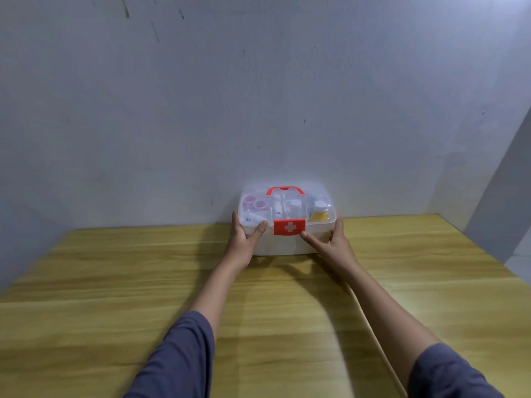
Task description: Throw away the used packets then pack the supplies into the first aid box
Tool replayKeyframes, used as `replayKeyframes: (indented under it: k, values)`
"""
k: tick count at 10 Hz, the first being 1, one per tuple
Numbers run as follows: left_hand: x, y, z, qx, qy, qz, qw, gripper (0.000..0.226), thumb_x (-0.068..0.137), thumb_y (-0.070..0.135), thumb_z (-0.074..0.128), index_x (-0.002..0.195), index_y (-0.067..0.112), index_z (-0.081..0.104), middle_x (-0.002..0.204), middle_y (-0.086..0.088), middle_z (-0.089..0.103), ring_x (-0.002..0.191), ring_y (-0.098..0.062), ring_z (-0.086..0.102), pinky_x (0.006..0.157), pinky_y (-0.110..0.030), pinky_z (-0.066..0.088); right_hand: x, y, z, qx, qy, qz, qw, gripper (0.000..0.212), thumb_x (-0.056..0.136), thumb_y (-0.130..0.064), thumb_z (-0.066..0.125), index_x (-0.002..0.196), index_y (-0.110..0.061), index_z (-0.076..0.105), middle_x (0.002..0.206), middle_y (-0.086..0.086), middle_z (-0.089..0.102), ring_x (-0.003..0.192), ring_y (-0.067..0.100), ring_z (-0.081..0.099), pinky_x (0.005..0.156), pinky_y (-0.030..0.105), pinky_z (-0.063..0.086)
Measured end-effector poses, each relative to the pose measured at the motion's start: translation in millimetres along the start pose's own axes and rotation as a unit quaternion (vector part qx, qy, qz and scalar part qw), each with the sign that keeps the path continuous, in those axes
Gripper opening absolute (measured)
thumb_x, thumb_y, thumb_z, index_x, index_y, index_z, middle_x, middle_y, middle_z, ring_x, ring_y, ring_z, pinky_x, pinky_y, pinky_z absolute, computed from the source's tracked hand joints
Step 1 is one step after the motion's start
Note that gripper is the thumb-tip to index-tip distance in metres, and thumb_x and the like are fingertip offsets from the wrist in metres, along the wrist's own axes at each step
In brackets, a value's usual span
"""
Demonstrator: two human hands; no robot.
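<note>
The first aid box [287,245] stands at the far edge of the wooden table [115,282], against the wall. It is white with a clear lid, a red handle [285,189] and a red latch with a white cross [289,227]. The lid is down. Through it I see tape rolls, small bottles and something yellow. My left hand [245,235] grips the box's left front corner, thumb on the lid rim. My right hand [330,241] holds the right front corner, thumb just below the latch. No loose packets show in view.
A grey-white wall rises directly behind the box. A wall corner and the table's right edge [488,254] lie to the right. My two forearms in blue-grey sleeves stretch across the table's middle.
</note>
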State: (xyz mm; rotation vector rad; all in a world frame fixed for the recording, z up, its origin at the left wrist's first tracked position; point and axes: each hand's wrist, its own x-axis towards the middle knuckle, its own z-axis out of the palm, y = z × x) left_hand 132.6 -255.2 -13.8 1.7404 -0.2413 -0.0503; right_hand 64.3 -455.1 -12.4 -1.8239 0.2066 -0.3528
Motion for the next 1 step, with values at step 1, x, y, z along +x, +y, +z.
replayKeyframes:
  k: [1]
  values:
    - [-26.8,-19.0,4.2,0.074,-0.004,-0.06,0.995,0.084,0.09,0.048,0.06,0.155,0.014,0.019,0.158,-0.008,0.031,0.142,-0.02,0.034,0.114,-0.031,0.029,-24.9,13.1,2.6,-0.094,-0.007,0.043,0.995,0.068,0.078,-0.043,0.067,0.134,-0.025,0.032,0.134,0.004,0.053,0.121,0.022,0.052,0.099,0.037,0.045]
